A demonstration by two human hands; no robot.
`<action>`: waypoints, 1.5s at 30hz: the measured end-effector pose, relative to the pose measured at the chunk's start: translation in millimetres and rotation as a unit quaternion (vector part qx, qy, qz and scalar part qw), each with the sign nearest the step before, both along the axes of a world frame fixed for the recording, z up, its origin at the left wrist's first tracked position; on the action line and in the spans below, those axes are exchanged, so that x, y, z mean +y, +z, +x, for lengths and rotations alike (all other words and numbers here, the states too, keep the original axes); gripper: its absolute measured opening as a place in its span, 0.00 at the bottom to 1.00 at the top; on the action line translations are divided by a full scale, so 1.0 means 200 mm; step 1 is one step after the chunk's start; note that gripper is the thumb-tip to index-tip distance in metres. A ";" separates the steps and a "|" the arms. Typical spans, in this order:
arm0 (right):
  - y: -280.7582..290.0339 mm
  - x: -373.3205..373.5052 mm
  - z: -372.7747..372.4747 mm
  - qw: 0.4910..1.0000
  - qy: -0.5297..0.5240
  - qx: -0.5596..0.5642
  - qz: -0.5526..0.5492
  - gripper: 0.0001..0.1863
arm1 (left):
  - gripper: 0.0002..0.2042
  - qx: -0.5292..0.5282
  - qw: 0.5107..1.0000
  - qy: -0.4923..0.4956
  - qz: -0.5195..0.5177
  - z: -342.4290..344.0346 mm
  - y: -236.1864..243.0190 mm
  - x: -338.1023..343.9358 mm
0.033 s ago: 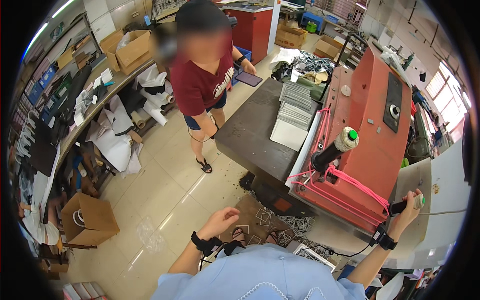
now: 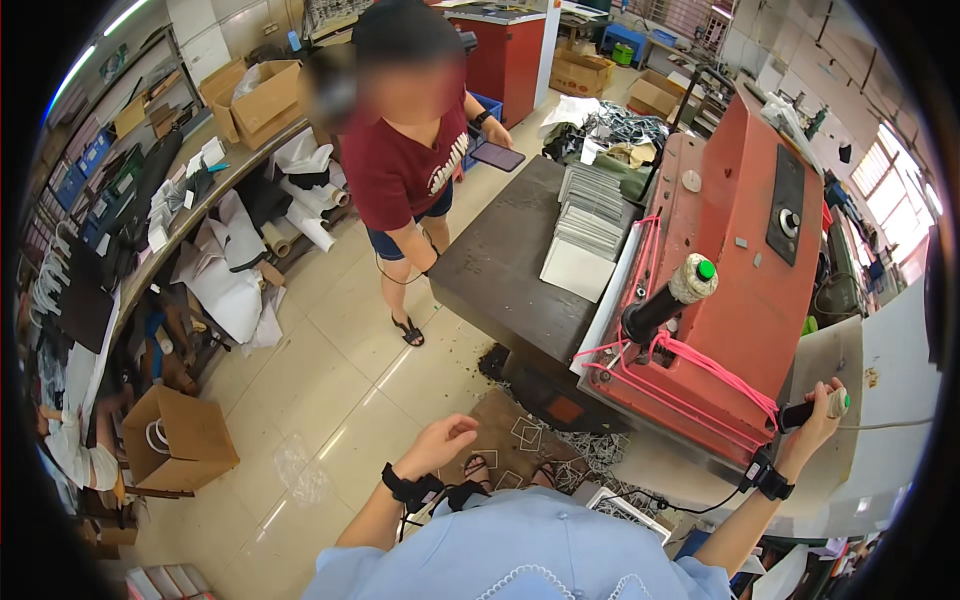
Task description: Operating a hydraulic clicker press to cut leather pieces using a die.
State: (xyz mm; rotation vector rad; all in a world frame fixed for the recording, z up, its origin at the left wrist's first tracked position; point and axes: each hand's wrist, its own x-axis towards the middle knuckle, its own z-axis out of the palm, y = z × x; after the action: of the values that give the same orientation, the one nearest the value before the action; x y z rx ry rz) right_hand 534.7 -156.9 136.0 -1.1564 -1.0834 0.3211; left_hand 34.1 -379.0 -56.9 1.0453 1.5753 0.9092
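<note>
Two green-tipped handles, one in hand

Co-worker's face: blurred, beyond left hand
Black handle: partly hidden by right hand
Blue shirt: cut off below both hands
Frame heap: between hands, perhaps tangled, too small to count

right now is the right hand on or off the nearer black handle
On: the right hand wraps the handle, which shows on both sides of it.
</note>
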 end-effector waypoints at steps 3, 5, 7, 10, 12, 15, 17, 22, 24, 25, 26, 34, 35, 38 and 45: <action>0.01 -0.03 -0.01 1.000 -0.022 0.000 0.001 0.19 | 0.13 0.000 1.000 -0.016 -0.013 -0.01 0.00 0.02; 0.03 -0.02 -0.02 0.999 -0.035 -0.015 -0.001 0.19 | 0.13 0.004 1.000 -0.030 -0.005 0.00 0.01 0.06; 0.04 -0.03 0.00 0.998 -0.050 -0.047 -0.004 0.19 | 0.12 -0.021 0.999 -0.039 -0.009 0.01 0.07 0.12; 0.06 -0.02 -0.04 0.998 -0.045 -0.034 -0.011 0.19 | 0.12 -0.050 0.996 -0.054 0.041 0.00 0.25 0.31; 0.04 0.03 -0.04 1.000 0.008 -0.024 0.004 0.19 | 0.13 -0.053 0.988 -0.039 0.140 0.05 0.44 0.42; 0.06 0.01 -0.06 1.000 0.018 -0.001 -0.008 0.20 | 0.21 0.008 0.951 -0.090 0.297 0.20 0.74 0.66; 0.06 -0.01 -0.03 1.000 0.025 -0.001 -0.010 0.21 | 0.28 0.090 0.922 -0.087 0.365 0.34 0.87 0.81; 0.05 -0.03 -0.01 0.999 0.045 0.016 -0.013 0.21 | 0.34 0.066 0.924 -0.035 0.374 0.51 0.93 0.91; 0.09 -0.06 -0.01 0.998 0.056 0.018 -0.021 0.23 | 0.35 0.035 0.922 -0.022 0.385 0.55 0.92 0.92; 0.09 -0.07 0.01 0.995 0.089 0.022 -0.033 0.26 | 0.35 0.045 0.925 -0.014 0.377 0.55 0.93 0.92; 0.09 -0.08 -0.02 0.994 0.106 0.035 -0.019 0.28 | 0.35 0.036 0.921 -0.017 0.387 0.55 0.95 0.92; 0.04 -0.11 0.11 0.966 0.218 0.136 -0.029 0.28 | 0.32 0.042 0.932 0.012 0.358 0.59 0.93 0.84; 0.05 -0.09 0.08 0.965 0.221 0.139 -0.031 0.28 | 0.32 0.039 0.932 0.012 0.360 0.60 0.93 0.84; 0.06 -0.04 0.05 0.987 0.140 0.073 0.006 0.27 | 0.32 0.058 0.919 0.018 0.389 0.65 0.99 0.89; 0.06 0.01 0.04 0.990 0.132 0.053 0.007 0.18 | 0.28 0.025 0.920 0.000 0.391 0.71 1.03 0.94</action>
State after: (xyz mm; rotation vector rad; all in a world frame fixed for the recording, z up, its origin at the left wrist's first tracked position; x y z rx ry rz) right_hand 543.3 -155.5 147.8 -0.9730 -1.1447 0.5748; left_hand 177.0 -191.5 148.4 1.6194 1.2483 1.5858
